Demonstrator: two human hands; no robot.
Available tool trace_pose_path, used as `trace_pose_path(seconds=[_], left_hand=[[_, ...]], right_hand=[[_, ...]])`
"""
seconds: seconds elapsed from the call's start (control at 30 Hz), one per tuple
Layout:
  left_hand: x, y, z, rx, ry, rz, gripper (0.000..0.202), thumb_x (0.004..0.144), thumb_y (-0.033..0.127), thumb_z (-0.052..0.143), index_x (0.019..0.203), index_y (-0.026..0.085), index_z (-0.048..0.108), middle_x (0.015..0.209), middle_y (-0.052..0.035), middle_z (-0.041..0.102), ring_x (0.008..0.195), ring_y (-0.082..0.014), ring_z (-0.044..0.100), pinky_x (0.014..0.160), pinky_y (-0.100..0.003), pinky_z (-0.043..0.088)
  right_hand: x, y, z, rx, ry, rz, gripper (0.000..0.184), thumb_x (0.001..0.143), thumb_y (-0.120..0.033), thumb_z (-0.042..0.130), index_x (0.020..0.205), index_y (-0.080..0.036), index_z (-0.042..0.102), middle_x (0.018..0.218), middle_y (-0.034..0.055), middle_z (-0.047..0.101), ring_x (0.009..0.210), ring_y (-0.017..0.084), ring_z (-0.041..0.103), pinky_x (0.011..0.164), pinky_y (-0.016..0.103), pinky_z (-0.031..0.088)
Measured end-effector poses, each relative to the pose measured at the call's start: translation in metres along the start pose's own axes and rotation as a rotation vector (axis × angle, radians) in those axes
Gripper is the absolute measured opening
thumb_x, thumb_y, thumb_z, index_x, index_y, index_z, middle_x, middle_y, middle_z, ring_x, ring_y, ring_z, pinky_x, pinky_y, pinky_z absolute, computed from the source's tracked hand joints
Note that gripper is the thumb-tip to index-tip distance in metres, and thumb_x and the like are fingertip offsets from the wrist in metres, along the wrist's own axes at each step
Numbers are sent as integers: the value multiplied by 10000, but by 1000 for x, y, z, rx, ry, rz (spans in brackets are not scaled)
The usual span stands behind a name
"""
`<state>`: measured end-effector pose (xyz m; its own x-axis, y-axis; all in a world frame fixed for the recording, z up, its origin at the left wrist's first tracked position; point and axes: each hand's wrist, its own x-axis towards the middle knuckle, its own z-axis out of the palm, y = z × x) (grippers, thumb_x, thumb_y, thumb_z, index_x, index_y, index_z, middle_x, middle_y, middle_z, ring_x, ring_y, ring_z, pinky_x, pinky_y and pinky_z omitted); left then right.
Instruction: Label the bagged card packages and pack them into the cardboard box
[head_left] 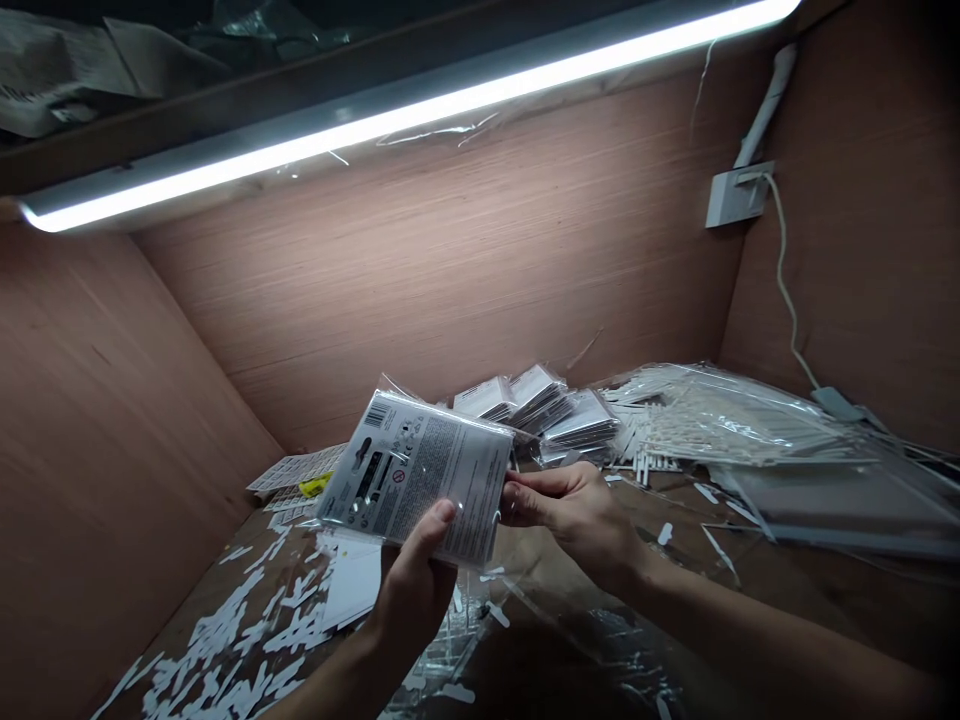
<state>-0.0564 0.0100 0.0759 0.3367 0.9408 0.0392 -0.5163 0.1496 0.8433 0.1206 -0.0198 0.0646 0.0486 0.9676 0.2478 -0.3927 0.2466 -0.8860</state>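
Observation:
A flat printed card in a clear plastic sleeve (pixel 450 480) is held up tilted above the bench, its text side and barcode facing me. My left hand (pixel 424 565) grips its lower edge, thumb lying across the front and the fingers hidden behind. At the card's right edge, my right hand (pixel 566 505) pinches with thumb and forefinger; it seems to hold the sleeve's edge, though the exact spot is small. Behind the card stand stacks of similar sleeved cards (pixel 577 425).
White paper scraps (pixel 225 620) litter the bench at left, near printed sheets (pixel 292 472) and a yellow object (pixel 315 486). Clear plastic bags (pixel 750 430) and white sticks (pixel 652 440) lie at right. A lamp tube (pixel 412 115) crosses above; a cable (pixel 784 270) hangs at right.

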Motion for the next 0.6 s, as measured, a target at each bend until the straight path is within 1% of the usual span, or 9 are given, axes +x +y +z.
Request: trace_pose_path(seconds=[0.07,0.1,0.17,0.23,0.3,0.37,0.5,0.53,0.6], left_hand=[[-1,-2,2,-7,1,25,464,671,398,964,1007,134,785,1062,-136,806,1227,-382,697,1128,-493,541],[-2,-5,2,-17,-4,28,431,691,399,949,996,137,791,1045,-130,806,1221,-376,699,1132,-494,536],[-5,-12,3,-42,-33,13,378,743,417,908,978,141,801,1053,-129,803,1219,-370,697,1141,-503,524],[-7,-18,3,-63,-71,-19,382,767,448,881,983,142,808,1085,-134,799,1217,-372,694,1144,-516,517],[-8,-19,1,-61,-88,-41,400,775,464,878,999,140,810,1088,-136,799,1201,-370,699,1143,-517,515],[-7,-16,-1,-44,-82,-56,393,762,456,898,980,141,809,1035,-126,803,1150,-351,719,1132,-496,526],[-4,-5,0,-60,-20,0,354,721,417,937,918,159,796,933,-85,794,1080,-314,739,1074,-452,574],[-4,-3,2,-68,-23,3,354,717,408,938,922,158,794,931,-85,792,1069,-315,742,1051,-451,588],[-5,-2,7,-84,-57,-17,357,722,394,927,935,140,795,924,-93,788,1008,-316,753,982,-449,623]], right_hand=[[-1,1,1,-38,14,-26,432,756,-533,925,1060,-232,863,863,87,828,756,183,747,834,378,658],[-1,1,2,-76,14,-59,412,764,-537,918,1042,-237,869,851,83,817,736,168,726,762,326,647],[-2,-2,3,-179,-5,-162,353,798,-537,893,1003,-249,877,831,74,779,704,146,676,594,238,581],[-2,-8,2,-280,-44,-253,303,857,-527,845,999,-262,879,842,72,749,705,144,646,503,209,516],[-2,-14,-2,-350,-90,-282,286,920,-510,786,1046,-269,872,870,73,758,710,149,657,518,223,529],[-2,-21,-8,-419,-126,-273,272,943,-475,768,1081,-261,865,887,73,791,705,154,688,578,254,568],[-5,-26,-12,-463,-152,-193,211,846,-393,869,991,-240,877,878,76,838,760,217,774,652,317,630],[-7,-25,-11,-461,-175,-193,184,832,-372,880,967,-247,878,880,70,842,757,225,784,644,325,635],[-10,-22,-5,-484,-220,-242,104,856,-336,858,925,-261,879,874,52,845,717,217,785,614,321,627]])
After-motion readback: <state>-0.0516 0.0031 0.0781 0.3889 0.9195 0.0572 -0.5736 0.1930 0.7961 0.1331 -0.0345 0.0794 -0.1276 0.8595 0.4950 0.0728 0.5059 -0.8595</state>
